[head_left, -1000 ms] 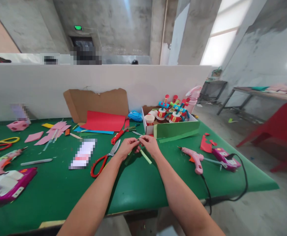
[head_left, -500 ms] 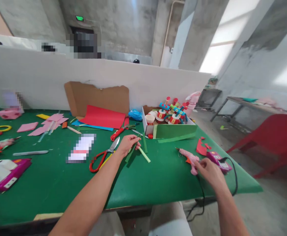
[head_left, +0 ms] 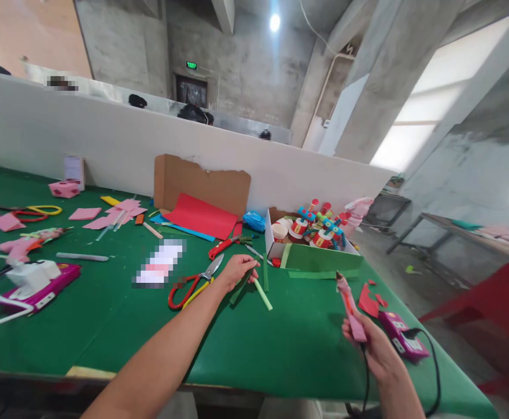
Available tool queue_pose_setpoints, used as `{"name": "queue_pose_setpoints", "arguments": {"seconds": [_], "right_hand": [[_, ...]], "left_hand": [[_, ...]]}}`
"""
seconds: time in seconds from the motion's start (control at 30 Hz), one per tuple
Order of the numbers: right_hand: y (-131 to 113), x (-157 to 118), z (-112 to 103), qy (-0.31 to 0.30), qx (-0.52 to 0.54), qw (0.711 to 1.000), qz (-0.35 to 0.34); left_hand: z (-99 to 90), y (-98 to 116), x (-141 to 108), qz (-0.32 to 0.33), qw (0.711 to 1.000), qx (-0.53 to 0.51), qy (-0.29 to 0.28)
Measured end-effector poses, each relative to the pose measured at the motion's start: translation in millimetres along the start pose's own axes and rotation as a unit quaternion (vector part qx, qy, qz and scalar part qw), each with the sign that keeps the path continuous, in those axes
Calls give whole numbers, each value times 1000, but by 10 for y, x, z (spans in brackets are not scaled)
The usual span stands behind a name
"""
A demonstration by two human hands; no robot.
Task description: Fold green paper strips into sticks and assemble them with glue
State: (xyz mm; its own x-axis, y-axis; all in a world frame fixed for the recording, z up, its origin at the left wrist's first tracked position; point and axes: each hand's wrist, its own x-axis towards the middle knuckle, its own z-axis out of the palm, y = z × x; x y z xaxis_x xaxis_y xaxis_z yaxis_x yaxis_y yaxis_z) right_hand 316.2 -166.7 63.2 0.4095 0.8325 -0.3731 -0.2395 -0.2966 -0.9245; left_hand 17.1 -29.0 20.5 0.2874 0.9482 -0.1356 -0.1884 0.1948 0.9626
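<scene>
My left hand (head_left: pixel 240 272) pinches dark green paper strips (head_left: pixel 242 289) just above the table, a light green strip (head_left: pixel 263 294) slanting out below the fingers. In my right hand (head_left: pixel 374 343) is a pink glue gun (head_left: pixel 351 311), its dark nozzle pointing up and away, its cord hanging down under the wrist. Left of my left hand lie scissors (head_left: pixel 195 284) with red and yellow handles, blades spread. Another green strip (head_left: pixel 266 272) rests flat to its right. A purple power strip (head_left: pixel 405 336) with a black plug sits right of my right hand.
A box (head_left: pixel 319 258) of cup figures with springs stands at the back right. Red paper (head_left: pixel 206 215) leans by a cardboard piece (head_left: pixel 202 174). Red scraps (head_left: pixel 369 299) lie near the right edge. Pink paper, a second glue gun (head_left: pixel 22 244) and a power strip (head_left: pixel 49 288) are left.
My right hand has lifted the glue gun off the table and turned its nozzle away from me. My left hand keeps its pinch on the strips. The camera view has shifted.
</scene>
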Motion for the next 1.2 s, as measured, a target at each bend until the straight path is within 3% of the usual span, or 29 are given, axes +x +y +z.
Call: {"name": "queue_pose_setpoints", "arguments": {"seconds": [0.1, 0.17, 0.23, 0.33, 0.43, 0.6, 0.83, 1.2], "right_hand": [[38, -34, 262, -128, 128, 982, 61], [80, -22, 455, -184, 132, 973, 51], [133, -1, 635, -176, 79, 981, 4], [194, 27, 864, -150, -46, 980, -123], [194, 48, 1039, -140, -160, 952, -222], [132, 74, 1201, -136, -310, 888, -310], [195, 110, 1245, -122, -394, 821, -395], [266, 117, 1289, -94, -436, 780, -438]], "left_hand": [[1, -20, 16, 8, 1000, 6, -7], [1, -34, 26, 15, 1000, 13, -10], [0, -49, 36, 18, 999, 27, -13], [-1, -70, 49, 17, 998, 50, -21], [-4, -88, 59, 16, 997, 63, -30], [-6, -98, 63, 23, 996, 78, -36], [2, -86, 47, 26, 995, 92, -35], [13, -64, 22, 17, 995, 95, -34]]}}
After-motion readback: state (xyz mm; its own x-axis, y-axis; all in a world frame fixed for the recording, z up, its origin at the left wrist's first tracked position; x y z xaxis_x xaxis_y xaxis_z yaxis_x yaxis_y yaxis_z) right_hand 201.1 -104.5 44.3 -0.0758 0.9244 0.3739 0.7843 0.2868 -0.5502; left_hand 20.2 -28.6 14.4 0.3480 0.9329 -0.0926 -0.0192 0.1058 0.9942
